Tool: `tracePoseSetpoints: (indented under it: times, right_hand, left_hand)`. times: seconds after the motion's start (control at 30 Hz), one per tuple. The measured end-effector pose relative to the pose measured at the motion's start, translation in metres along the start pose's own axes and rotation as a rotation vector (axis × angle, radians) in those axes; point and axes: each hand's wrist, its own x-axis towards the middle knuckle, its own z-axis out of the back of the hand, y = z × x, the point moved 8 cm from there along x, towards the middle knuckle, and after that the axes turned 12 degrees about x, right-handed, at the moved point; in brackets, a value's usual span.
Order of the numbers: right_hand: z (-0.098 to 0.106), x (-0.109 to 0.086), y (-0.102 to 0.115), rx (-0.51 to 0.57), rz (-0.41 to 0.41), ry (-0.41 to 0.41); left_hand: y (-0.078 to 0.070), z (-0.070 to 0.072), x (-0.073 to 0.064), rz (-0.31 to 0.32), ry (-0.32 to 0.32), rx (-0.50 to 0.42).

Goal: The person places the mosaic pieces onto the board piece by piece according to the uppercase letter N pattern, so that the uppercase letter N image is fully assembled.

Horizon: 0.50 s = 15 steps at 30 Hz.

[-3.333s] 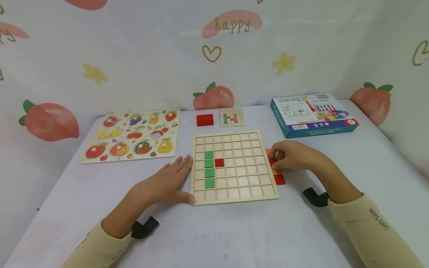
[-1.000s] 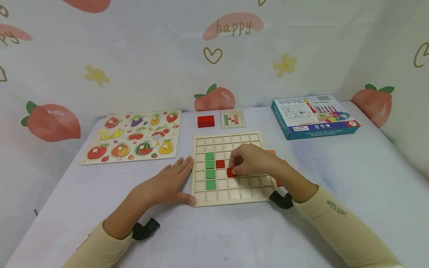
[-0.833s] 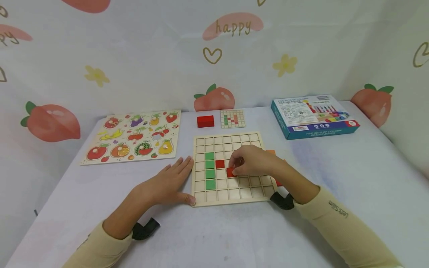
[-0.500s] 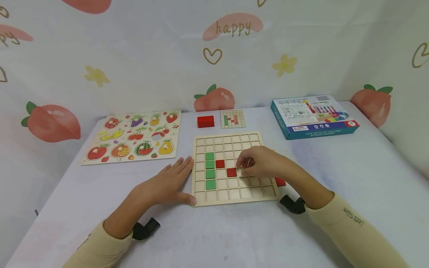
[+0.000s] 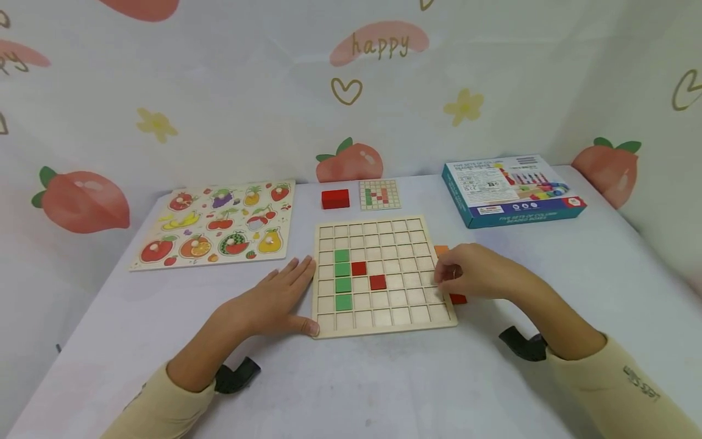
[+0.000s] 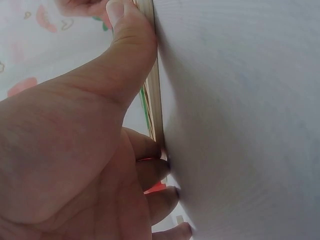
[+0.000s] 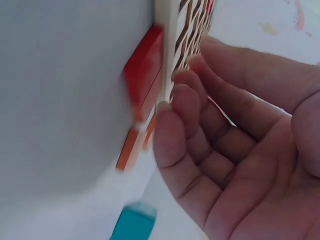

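Note:
A wooden grid board [image 5: 400, 315] lies mid-table, with a column of several green tiles [image 5: 343, 285] and two red tiles [image 5: 378, 282] set in its cells. My left hand [image 5: 269, 302] rests flat on the table, its fingertips and thumb against the board's left edge. Over the right edge hovers my right hand [image 5: 482, 274], its fingers loosely bent and nothing between them. Close beside that hand are a loose red tile [image 7: 145, 65] and orange tiles [image 7: 128, 147] in the right wrist view; the hand partly covers them in the head view.
A small pattern card [image 5: 380, 194] and a red block [image 5: 336, 199] lie behind the board. A fruit puzzle [image 5: 214, 225] is at the left. At the back right stands a teal-edged box [image 5: 515, 189].
A second red tile has been set in the grid and released. My right hand has drawn back rightward to the board's right edge. The left hand stays in place.

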Motion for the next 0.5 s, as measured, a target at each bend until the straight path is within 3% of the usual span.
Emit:
tracePoseSetpoints:
  times: [0.2,0.5]
  right_hand:
    - [0.001,-0.013,-0.015,-0.073,-0.021,0.074]
    - [0.0,-0.015,-0.019,-0.085,-0.019,0.085]
  left_hand:
    - [-0.001,0.0,0.0,-0.002,0.0,-0.004]
    - [0.0,-0.001,0.001,0.002,-0.002,-0.002]
